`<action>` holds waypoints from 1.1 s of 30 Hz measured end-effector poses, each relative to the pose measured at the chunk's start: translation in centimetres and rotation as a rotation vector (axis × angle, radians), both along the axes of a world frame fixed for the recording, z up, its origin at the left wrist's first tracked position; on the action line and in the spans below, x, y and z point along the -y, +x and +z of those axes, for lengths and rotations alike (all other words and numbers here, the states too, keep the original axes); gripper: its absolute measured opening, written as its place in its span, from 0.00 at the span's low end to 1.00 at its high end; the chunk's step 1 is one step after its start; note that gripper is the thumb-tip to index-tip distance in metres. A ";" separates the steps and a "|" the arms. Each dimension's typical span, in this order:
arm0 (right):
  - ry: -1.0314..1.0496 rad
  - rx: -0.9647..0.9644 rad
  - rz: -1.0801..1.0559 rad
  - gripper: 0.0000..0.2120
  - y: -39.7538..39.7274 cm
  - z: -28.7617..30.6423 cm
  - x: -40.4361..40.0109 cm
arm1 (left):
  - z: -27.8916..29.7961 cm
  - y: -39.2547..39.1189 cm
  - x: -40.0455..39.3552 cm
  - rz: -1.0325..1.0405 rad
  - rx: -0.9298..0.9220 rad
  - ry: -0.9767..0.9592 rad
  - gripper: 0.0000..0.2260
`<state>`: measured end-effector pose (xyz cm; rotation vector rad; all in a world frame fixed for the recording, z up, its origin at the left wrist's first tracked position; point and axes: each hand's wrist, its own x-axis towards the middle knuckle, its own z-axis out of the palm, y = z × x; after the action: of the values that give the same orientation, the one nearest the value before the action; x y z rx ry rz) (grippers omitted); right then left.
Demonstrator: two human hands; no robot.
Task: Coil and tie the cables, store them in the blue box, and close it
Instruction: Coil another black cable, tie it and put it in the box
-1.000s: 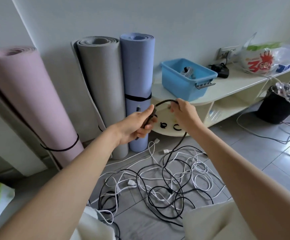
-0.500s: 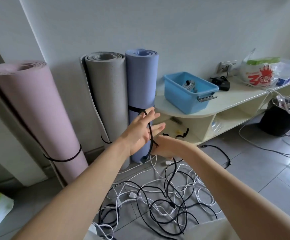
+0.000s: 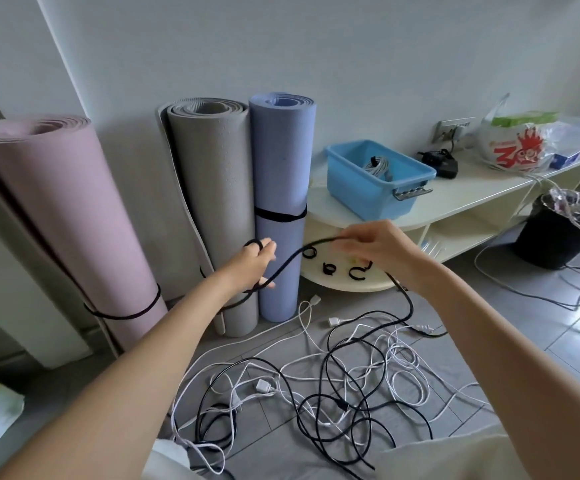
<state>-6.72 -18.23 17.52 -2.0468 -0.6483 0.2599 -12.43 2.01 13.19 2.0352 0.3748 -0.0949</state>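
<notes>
A black cable [image 3: 290,259] runs from my left hand [image 3: 255,263], where it loops over the fingers, up to my right hand [image 3: 382,249], which pinches it, then drops to the floor. Both hands are raised in front of the rolled mats. A tangle of black and white cables [image 3: 333,386] lies on the grey tiles below. The blue box [image 3: 378,181] stands open on the cream shelf unit [image 3: 468,199] at the right, with a coiled grey cable [image 3: 378,166] inside. Small black ties [image 3: 330,268] lie on the lower round shelf.
Three rolled mats, pink [image 3: 56,216], grey [image 3: 215,209] and blue [image 3: 281,188], lean on the wall. A black charger [image 3: 442,162] and a plastic bag [image 3: 520,147] sit on the shelf top. A black bin [image 3: 558,233] stands at the right, with more cables on the floor [image 3: 541,289].
My hands have moved apart: the right hand rose and pulled the black cable out to the right, while the left keeps a loop around its fingers. The camera tilted down.
</notes>
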 end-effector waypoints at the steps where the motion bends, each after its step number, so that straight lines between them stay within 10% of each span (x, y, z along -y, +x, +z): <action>1: 0.088 0.003 -0.018 0.03 0.1 0.2 -0.1 | 0.3 -0.2 0.5 -0.019 -0.060 -0.139 0.15; 7: 0.321 -0.001 -0.108 0.08 0.5 0.2 -0.1 | 2.5 -0.6 3.0 -0.255 -0.085 -0.616 0.26; 16: -0.012 0.159 -0.263 0.18 0.9 -1.7 -0.8 | 5.4 -0.5 4.7 -0.542 -0.025 -1.217 0.30; 24: -0.301 -0.118 -0.019 0.18 -0.1 -2.7 -0.9 | 5.5 0.1 3.8 -0.142 0.211 -1.186 0.24; 30: -0.085 0.028 -0.101 0.10 0.3 -2.1 0.9 | 5.1 0.8 0.2 0.268 0.500 -1.375 0.23; 33: -0.296 0.330 0.046 0.08 -0.3 -2.3 -0.4 | 4.4 1.0 0.5 0.317 0.504 -1.255 0.23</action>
<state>-7.05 -17.79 15.20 -2.3876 -0.9025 0.0433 -11.39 1.50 17.60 0.7006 0.2089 0.3090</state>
